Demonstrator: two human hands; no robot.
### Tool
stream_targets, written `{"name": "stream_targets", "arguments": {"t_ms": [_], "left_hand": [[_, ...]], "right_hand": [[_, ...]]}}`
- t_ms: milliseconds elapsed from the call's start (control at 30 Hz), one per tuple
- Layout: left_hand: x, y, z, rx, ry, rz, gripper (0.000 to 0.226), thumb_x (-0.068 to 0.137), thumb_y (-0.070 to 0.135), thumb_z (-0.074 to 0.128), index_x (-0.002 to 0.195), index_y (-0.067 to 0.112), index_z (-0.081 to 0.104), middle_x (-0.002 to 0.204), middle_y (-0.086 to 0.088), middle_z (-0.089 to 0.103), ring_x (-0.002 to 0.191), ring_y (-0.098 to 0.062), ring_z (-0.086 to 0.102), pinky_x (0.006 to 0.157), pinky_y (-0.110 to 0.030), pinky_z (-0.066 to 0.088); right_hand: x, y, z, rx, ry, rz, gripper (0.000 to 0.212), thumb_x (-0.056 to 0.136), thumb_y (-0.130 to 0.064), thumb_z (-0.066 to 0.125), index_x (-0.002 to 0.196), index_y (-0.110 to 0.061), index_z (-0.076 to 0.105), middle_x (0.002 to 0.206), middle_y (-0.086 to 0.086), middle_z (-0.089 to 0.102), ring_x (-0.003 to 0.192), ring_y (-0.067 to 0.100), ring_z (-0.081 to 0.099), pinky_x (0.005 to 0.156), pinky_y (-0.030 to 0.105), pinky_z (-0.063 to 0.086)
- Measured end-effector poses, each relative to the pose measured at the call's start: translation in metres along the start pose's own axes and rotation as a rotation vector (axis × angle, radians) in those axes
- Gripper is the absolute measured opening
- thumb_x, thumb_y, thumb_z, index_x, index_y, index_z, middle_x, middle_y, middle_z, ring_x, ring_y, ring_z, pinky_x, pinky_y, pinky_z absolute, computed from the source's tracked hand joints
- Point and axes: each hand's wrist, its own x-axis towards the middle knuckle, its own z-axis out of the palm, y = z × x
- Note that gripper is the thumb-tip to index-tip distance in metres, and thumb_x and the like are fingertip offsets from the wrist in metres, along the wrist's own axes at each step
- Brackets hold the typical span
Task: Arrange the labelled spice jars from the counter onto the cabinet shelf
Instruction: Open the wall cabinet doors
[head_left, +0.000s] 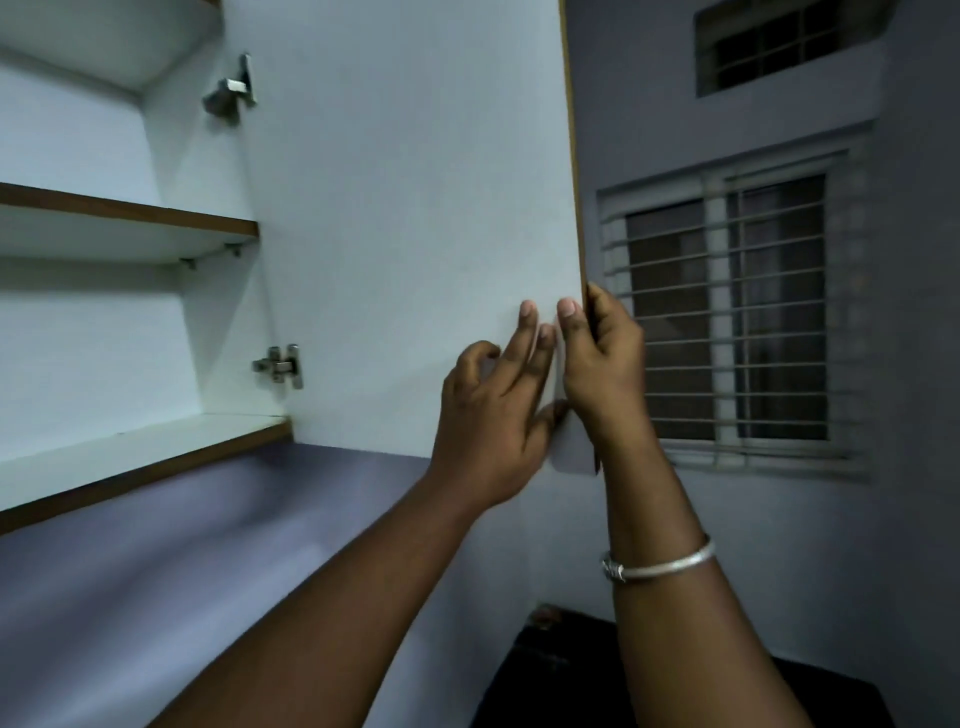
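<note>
Here, a tall white cabinet door with a thin brown wooden edge (415, 234) stands swung open, and its pale inner face fills the middle of the frame. Both arms reach up from the bottom of the frame to its lower right corner.

The right hand (605, 364) grasps the door's free edge. The thumb (569, 312) lies flat on the inner face and the fingers wrap round behind the brown edge. A thin silver bangle (660, 564) sits on that forearm.

The left hand (488, 415) is just beside it and is released, holding nothing. Two straight fingers (527, 325) rest against the white face of the door, and the other two are curled loosely away from it.

The cabinet interior opens at the left of the frame. A white middle shelf with a brown front strip (130, 213) crosses the upper left. The white bottom shelf with the same brown strip (145, 447) lies below it at centre left. Two metal hinges join the door to the cabinet, one high up (231, 91) and one just above the bottom shelf (280, 365).

A pale lilac wall (208, 545) runs under the cabinet. At the right of the frame is a barred window with a grey frame (727, 312), with a smaller barred vent window (779, 47) above it. A dark, indistinct object (545, 675) sits at the bottom between the arms.
</note>
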Motion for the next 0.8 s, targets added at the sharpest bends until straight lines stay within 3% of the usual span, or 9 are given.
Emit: {"name": "stream_targets", "arguments": {"t_ms": [200,300,367,433,500,533,633,700,800], "left_hand": [[0.018,-0.002,0.015,0.062,-0.191,-0.013,0.078,0.099,0.057,0.046,0.164,0.026,0.014,0.173,0.008,-0.008,0.141,-0.028,0.028,0.112,-0.044,0.039],[0.020,-0.011,0.000,-0.014,-0.281,0.010,0.081,0.098,0.058,0.050,0.164,0.028,0.013,0.172,0.015,-0.009,0.143,-0.023,0.024,0.115,-0.043,0.039],[0.019,-0.022,-0.020,-0.088,-0.334,0.037,0.078,0.099,0.052,0.054,0.164,0.029,0.017,0.172,0.017,-0.002,0.147,-0.021,0.022,0.115,-0.046,0.039],[0.016,-0.032,-0.045,-0.077,-0.342,0.073,0.075,0.100,0.045,0.056,0.163,0.027,0.020,0.173,0.013,0.005,0.152,-0.021,0.023,0.118,-0.048,0.036],[0.009,-0.047,-0.080,0.006,-0.294,0.045,0.073,0.101,0.038,0.057,0.163,0.024,0.022,0.173,0.009,0.009,0.155,-0.021,0.022,0.120,-0.048,0.034],[0.006,-0.054,-0.096,0.022,-0.254,0.035,0.073,0.100,0.033,0.058,0.163,0.021,0.023,0.173,0.006,0.012,0.156,-0.021,0.023,0.120,-0.048,0.033],[-0.014,-0.079,-0.157,0.135,-0.151,-0.001,0.070,0.097,0.023,0.061,0.160,0.013,0.032,0.169,-0.003,0.027,0.154,-0.022,0.030,0.120,-0.046,0.032],[-0.033,-0.099,-0.202,0.293,-0.139,-0.067,0.070,0.095,0.028,0.061,0.159,0.015,0.035,0.168,-0.003,0.031,0.154,-0.022,0.031,0.121,-0.046,0.032],[-0.068,-0.130,-0.265,0.629,-0.271,-0.216,0.074,0.095,0.038,0.058,0.161,0.017,0.030,0.169,-0.003,0.027,0.156,-0.025,0.024,0.123,-0.047,0.027]], "right_hand": [[0.027,0.032,-0.011,-0.010,-0.056,0.088,0.028,0.106,-0.019,0.051,0.128,-0.007,0.064,0.113,-0.004,0.073,0.107,0.006,0.070,0.091,0.023,0.056],[0.024,0.027,-0.007,-0.012,-0.068,0.083,0.031,0.106,-0.019,0.052,0.133,-0.005,0.061,0.119,0.003,0.072,0.113,0.013,0.069,0.097,0.034,0.056],[0.012,0.022,0.005,-0.205,0.034,-0.029,0.044,0.103,-0.020,0.056,0.144,-0.005,0.051,0.140,0.014,0.061,0.132,0.025,0.057,0.110,0.045,0.047],[-0.007,0.014,0.023,-0.381,0.255,-0.268,0.049,0.099,-0.017,0.061,0.145,-0.003,0.050,0.146,0.020,0.053,0.140,0.032,0.048,0.116,0.041,0.040],[-0.030,-0.004,0.062,-0.197,0.367,-0.485,0.031,0.095,-0.008,0.063,0.125,0.000,0.063,0.125,0.017,0.064,0.122,0.024,0.060,0.103,0.031,0.047],[-0.040,-0.012,0.078,-0.092,0.349,-0.502,0.020,0.094,-0.005,0.063,0.113,0.000,0.067,0.112,0.013,0.068,0.109,0.018,0.063,0.094,0.026,0.050],[-0.065,-0.040,0.133,0.226,0.080,-0.247,0.008,0.094,-0.014,0.062,0.097,-0.008,0.067,0.094,0.001,0.069,0.086,0.009,0.066,0.075,0.020,0.054],[-0.077,-0.058,0.175,0.414,-0.131,-0.052,0.010,0.095,-0.024,0.062,0.095,-0.015,0.067,0.090,-0.003,0.071,0.081,0.010,0.071,0.073,0.025,0.058],[-0.096,-0.092,0.246,0.761,-0.507,0.232,0.016,0.096,-0.030,0.062,0.090,-0.018,0.070,0.089,0.001,0.075,0.083,0.020,0.076,0.077,0.036,0.061]]}}
